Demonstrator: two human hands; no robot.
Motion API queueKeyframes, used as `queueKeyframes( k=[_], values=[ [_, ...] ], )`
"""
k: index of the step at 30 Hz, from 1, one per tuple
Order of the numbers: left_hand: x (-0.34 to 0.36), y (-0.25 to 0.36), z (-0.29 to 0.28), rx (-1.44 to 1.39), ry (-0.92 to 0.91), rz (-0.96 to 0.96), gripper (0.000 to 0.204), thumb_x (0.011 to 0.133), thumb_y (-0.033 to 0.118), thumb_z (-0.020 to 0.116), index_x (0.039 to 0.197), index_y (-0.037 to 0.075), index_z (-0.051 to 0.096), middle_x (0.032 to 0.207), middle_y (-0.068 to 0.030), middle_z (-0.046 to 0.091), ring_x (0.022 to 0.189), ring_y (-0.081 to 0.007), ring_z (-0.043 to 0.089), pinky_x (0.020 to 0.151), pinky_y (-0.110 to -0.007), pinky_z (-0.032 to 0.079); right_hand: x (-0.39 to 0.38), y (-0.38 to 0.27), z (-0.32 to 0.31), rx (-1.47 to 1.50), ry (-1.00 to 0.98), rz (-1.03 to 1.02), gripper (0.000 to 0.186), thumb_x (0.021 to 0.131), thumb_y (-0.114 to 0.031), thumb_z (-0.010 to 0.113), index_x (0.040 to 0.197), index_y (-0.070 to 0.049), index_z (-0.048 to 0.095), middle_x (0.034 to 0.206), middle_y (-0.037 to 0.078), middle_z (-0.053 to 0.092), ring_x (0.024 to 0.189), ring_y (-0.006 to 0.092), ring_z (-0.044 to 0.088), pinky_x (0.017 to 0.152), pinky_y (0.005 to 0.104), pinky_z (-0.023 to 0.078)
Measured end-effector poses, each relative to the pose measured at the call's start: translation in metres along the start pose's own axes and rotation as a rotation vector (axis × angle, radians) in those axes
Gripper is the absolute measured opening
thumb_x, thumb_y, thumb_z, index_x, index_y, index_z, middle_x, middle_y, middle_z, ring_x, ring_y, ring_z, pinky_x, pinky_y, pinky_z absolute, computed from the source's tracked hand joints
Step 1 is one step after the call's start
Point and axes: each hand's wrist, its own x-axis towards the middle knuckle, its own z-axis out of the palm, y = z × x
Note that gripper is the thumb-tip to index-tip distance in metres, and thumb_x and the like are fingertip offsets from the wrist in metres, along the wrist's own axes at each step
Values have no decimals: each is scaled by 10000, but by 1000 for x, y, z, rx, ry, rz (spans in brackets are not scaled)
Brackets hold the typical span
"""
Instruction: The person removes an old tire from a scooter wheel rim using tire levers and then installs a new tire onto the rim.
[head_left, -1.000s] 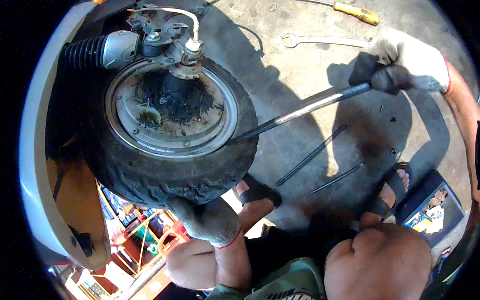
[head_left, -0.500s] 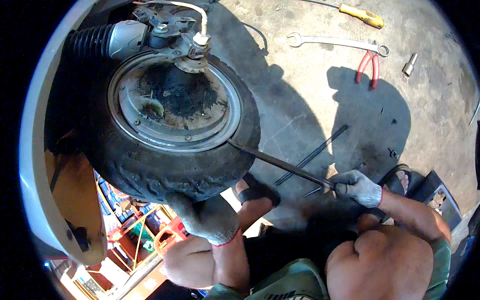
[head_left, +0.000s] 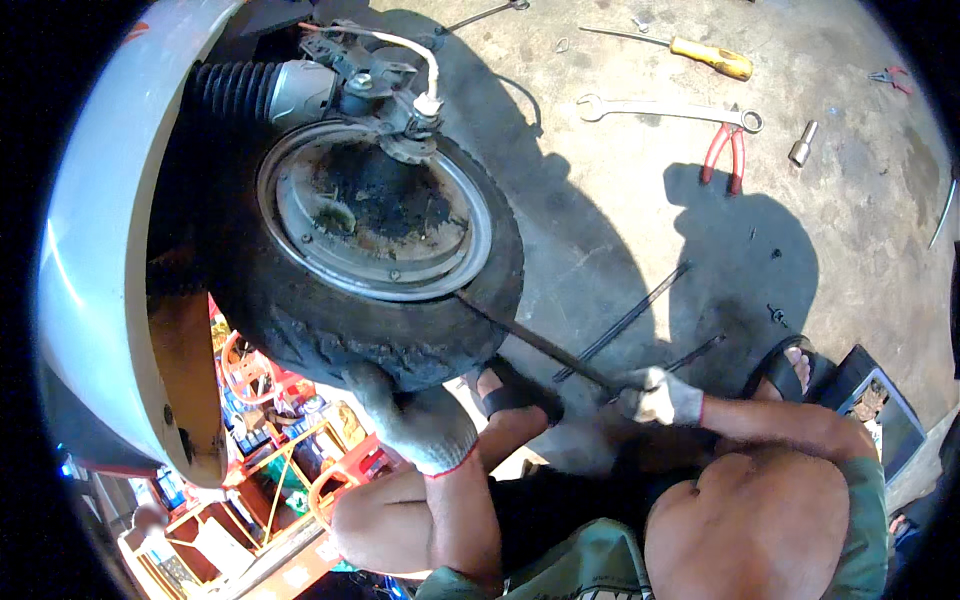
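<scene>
A black tyre (head_left: 330, 335) with a chunky tread sits on a grey metal wheel rim (head_left: 400, 285), its hub face stained dark. My right hand (head_left: 657, 396), in a grey-white knit glove, is closed round the near end of a long dark tyre lever (head_left: 545, 345). The lever's far tip meets the edge where tyre and rim join. My left hand (head_left: 415, 425), gloved too, grips the tyre's near tread from below; its fingers are partly hidden behind the rubber.
On the concrete floor lie two dark bars (head_left: 630, 318), a combination wrench (head_left: 665, 108), red-handled pliers (head_left: 738, 165), a yellow-handled screwdriver (head_left: 710, 55) and a socket (head_left: 803, 143). A pale body panel (head_left: 100, 260) curves along the left. Several goods and an orange rack (head_left: 285, 470) stand lower left.
My right hand has swung the lever's handle end leftward and slightly down, toward me. The tip stays at the rim. The wheel appears shifted a little right in view; my left hand stays on the tyre.
</scene>
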Motion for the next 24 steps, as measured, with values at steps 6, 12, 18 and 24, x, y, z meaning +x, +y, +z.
queueKeyframes(
  k=[6,12,18,24],
  values=[
    [-6,-1,2,72,-24,7,592,958,314,530,1458,66,332,1469,-100,401,1337,-271,390,1133,-432,267,-50,-68,52,-711,313,-144,116,960,-111,548,1002,-10,584,733,-20,540,659,54,480,571,221,399],
    [-35,-40,-28,681,-82,-56,474,885,254,642,1220,-56,514,1176,-114,583,1002,-192,535,930,-335,406,-65,-71,63,-841,299,-186,171,960,-150,538,952,-7,632,720,-22,522,690,78,481,625,250,417],
    [-20,-18,-14,438,-5,61,391,829,182,714,1099,-50,554,1008,-112,622,869,-177,578,806,-334,460,-88,-112,86,-1249,419,-210,209,926,-176,581,972,18,643,700,107,577,678,121,502,624,320,462],
    [7,6,-17,293,-5,141,579,938,306,591,1351,-47,390,1329,-144,478,1173,-222,469,1030,-386,346,-102,-105,64,-1273,482,-336,214,884,-178,575,965,9,642,761,208,608,681,288,596,655,401,467]
  ],
)
